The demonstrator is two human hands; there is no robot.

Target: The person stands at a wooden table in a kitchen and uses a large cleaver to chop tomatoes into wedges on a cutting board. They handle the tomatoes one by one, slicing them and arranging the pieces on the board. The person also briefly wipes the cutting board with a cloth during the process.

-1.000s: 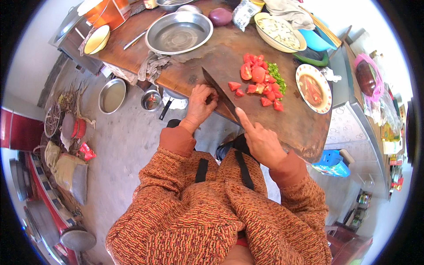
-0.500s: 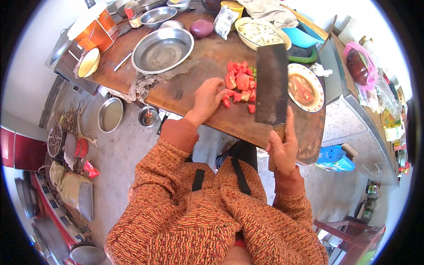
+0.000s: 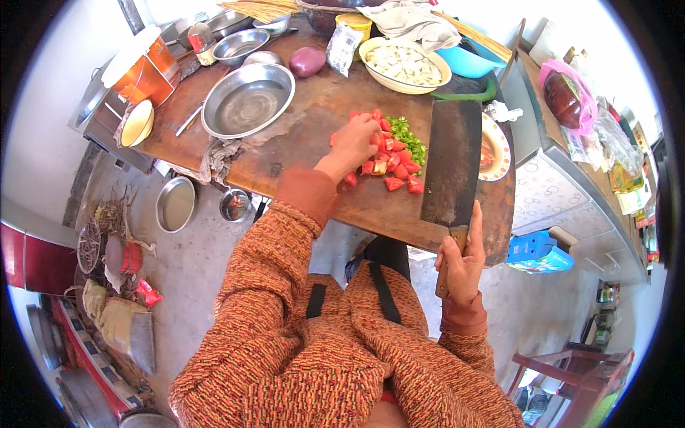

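My right hand (image 3: 465,272) grips the wooden handle of a cleaver (image 3: 451,160). Its broad dark blade points away from me, over the right part of the wooden table (image 3: 314,128). Under and beside my left hand (image 3: 351,148) lie red tomato chunks (image 3: 394,164). The left fingers are curled down over some of them, and the hand hides part of the pile. Chopped green peppers (image 3: 407,137) form a small heap against the tomato, just left of the blade. A patterned plate (image 3: 503,164) is partly covered by the cleaver.
At the table's left sits a wide metal basin (image 3: 214,118). A purple eggplant-like vegetable (image 3: 308,62), a bowl of pale cubes (image 3: 403,65), a blue basin (image 3: 471,60) and a long green vegetable (image 3: 474,93) line the far side. An orange bucket (image 3: 146,75) stands far left.
My left hand has moved right and away from me, onto the tomato pile. The cleaver has shifted slightly right and nearer to me, uncovering the chopped green peppers.
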